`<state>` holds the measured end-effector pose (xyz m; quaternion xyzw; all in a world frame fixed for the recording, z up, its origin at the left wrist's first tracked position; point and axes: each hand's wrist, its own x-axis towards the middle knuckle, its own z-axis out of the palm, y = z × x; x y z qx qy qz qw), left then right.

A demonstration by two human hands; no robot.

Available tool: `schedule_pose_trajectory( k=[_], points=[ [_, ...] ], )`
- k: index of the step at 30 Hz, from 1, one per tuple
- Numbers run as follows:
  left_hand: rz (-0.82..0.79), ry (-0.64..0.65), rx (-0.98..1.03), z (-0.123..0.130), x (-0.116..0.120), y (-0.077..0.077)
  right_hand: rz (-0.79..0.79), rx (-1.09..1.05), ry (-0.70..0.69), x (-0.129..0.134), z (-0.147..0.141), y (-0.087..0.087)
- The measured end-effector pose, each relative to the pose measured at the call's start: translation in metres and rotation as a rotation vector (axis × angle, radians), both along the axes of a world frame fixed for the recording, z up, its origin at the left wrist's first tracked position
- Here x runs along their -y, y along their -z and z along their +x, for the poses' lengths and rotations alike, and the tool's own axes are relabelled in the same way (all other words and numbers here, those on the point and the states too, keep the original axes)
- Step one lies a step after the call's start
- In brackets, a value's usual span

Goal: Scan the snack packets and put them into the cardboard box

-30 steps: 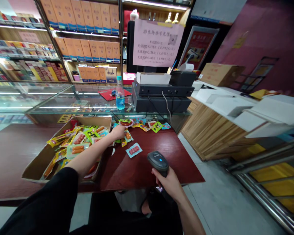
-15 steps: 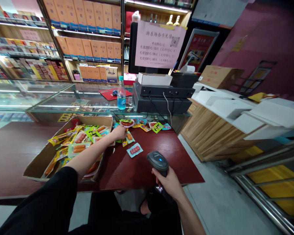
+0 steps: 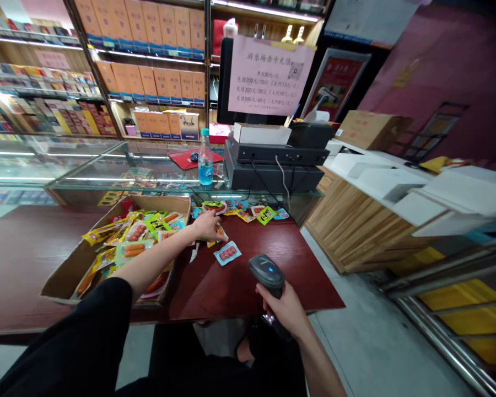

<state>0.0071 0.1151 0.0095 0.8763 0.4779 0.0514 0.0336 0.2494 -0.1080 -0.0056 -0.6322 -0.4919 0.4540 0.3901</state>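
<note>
My right hand (image 3: 287,309) is wrapped round the handle of a dark barcode scanner (image 3: 267,271) over the table's front edge. Across the dark red table (image 3: 248,292), my left hand (image 3: 209,225) reaches to a small sausage packet (image 3: 220,234), with fingers at its edge; whether they grip it is unclear. Just in front of that hand lies a blue-edged packet of pink sausages (image 3: 227,253). Behind it, several snack packets, among them a green one (image 3: 265,215), lie in a row along the glass counter.
An open cardboard box (image 3: 62,275) of packaged sausages stands left of my left hand. On the glass counter (image 3: 157,186) are a blue drink bottle (image 3: 205,165), a red mat (image 3: 182,160) and a monitor with a pink sign (image 3: 268,77). Shelves rise behind.
My left hand has moved slightly right and toward me, from the packets at the back onto the small sausage packet. My right hand and the scanner stay put.
</note>
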Motion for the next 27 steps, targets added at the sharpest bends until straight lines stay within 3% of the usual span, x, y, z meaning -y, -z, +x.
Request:
schedule_pose_trajectory(
  k=[3,6,8,10,13,15,21,27],
  points=[
    [-0.039,0.076,-0.094,0.007,0.01,-0.004,0.003,-0.013,0.002,0.001,0.001,0.001],
    [-0.104,-0.004,-0.007,0.013,0.012,-0.014,0.017,-0.018,-0.004,0.003,0.001,0.0],
    [-0.181,-0.111,0.146,0.014,0.012,-0.022,0.014,-0.018,-0.001,0.005,0.001,-0.001],
    [-0.37,-0.19,0.377,0.013,0.013,-0.029,0.015,-0.017,0.005,0.006,0.002,-0.003],
    [-0.766,-0.219,0.753,0.012,0.025,-0.033,0.034,-0.023,-0.007,0.007,0.001,-0.007],
    [-0.889,-0.23,0.913,0.013,0.037,-0.033,0.058,-0.018,-0.029,0.006,-0.001,-0.011],
    [-0.904,-0.205,1.038,0.015,0.059,-0.024,0.133,-0.003,-0.116,-0.002,-0.012,-0.028],
    [-0.894,-0.287,1.025,0.011,0.06,-0.012,0.153,0.033,-0.082,-0.01,-0.019,-0.019]
  ],
)
